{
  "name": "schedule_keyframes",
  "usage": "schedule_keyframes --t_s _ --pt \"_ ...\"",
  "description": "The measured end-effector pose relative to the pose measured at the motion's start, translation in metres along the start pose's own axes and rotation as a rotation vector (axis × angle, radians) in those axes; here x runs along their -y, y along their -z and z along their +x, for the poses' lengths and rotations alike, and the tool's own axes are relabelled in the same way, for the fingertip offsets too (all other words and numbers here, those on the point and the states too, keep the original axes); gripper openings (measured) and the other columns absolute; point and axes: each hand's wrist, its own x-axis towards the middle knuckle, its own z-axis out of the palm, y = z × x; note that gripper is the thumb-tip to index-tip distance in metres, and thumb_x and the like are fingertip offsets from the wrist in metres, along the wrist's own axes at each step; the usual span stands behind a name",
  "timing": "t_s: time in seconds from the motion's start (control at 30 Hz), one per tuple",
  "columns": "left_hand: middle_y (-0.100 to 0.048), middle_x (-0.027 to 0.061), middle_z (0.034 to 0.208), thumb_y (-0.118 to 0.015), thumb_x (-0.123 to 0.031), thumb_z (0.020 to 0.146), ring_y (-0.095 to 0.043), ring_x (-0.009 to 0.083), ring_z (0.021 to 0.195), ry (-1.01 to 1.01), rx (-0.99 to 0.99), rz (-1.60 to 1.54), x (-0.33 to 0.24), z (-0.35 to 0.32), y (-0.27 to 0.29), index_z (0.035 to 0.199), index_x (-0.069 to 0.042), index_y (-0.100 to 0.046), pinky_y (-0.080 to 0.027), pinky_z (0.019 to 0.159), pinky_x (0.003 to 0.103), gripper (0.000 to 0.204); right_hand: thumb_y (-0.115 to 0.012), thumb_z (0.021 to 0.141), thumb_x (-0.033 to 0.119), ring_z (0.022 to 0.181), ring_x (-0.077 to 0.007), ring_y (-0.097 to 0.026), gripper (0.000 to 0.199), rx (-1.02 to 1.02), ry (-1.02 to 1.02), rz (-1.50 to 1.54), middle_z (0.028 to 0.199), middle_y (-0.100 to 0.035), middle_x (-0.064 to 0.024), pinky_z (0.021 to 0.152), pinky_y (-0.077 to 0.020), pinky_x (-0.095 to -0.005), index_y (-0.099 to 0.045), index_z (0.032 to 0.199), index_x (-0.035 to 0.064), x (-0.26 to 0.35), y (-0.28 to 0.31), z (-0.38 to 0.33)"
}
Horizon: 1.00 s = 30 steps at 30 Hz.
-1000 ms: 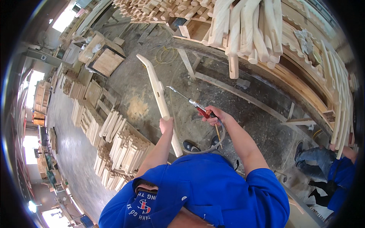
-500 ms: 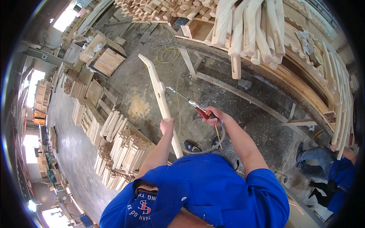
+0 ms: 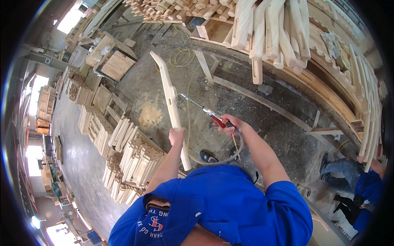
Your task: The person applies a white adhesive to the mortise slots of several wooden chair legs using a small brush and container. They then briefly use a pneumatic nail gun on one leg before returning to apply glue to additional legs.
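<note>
My left hand [image 3: 176, 136] is closed round the lower part of a long, pale wooden piece [image 3: 166, 86], bent at its far end and with a slot in its side. It stands out in front of me, its near end below my fist. In my right hand [image 3: 232, 124] is an air blow gun [image 3: 210, 112] with a red and silver body and a thin metal nozzle. The nozzle's tip points at the piece near the slot, a small gap apart from it. A grey hose [image 3: 240, 148] curves from the gun down toward my waist.
Shaped wooden parts [image 3: 275, 33] are heaped on a rack at the far right. Stacks of pale wooden pieces [image 3: 133, 164] line the left. A wooden box [image 3: 117, 65] stands at the far left, and a yellow hose [image 3: 182, 57] lies on the floor. A co-worker [image 3: 349, 176] is at the right edge.
The wooden piece has risen slightly at its near end and swung a little left with my left hand. My right hand and the blow gun have barely moved.
</note>
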Motion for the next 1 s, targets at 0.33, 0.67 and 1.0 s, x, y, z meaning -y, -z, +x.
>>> schedule_keyframes --t_s 0.33,0.67,1.0 --pt "-0.065 0.0167 0.102 -0.067 -0.037 0.064 -0.062 0.0332 0.098 -0.127 0.016 0.218 0.013 0.019 0.026 0.105 -0.005 -0.058 -0.049 0.084 0.043 0.052 -0.033 0.093 0.034 0.031 -0.0036 -0.036 0.045 0.014 -0.003 -0.004 0.072 -0.059 -0.0086 0.029 -0.0254 -0.0189 -0.051 0.112 -0.0022 -0.001 -0.004 -0.002" --pt "-0.065 0.0163 0.101 -0.068 -0.037 0.064 -0.062 0.0337 0.097 -0.116 0.027 0.235 0.023 0.021 0.034 0.104 -0.007 -0.057 -0.049 0.082 0.044 0.052 -0.034 0.091 0.034 0.031 -0.0035 -0.034 0.045 -0.01 0.012 -0.021 0.071 -0.057 -0.0072 0.028 -0.0255 -0.02 -0.05 0.112 -0.0028 -0.013 -0.002 -0.006" --pt "-0.066 0.0158 0.1 -0.068 -0.039 0.065 -0.062 0.034 0.097 -0.122 0.006 0.255 0.016 0.024 0.036 0.104 -0.008 -0.057 -0.049 0.082 0.045 0.051 -0.037 0.091 0.034 0.031 -0.0034 -0.034 0.042 0.001 -0.013 -0.005 0.07 -0.056 -0.0057 0.029 -0.0251 -0.0195 -0.051 0.11 -0.0011 -0.008 -0.002 -0.002"
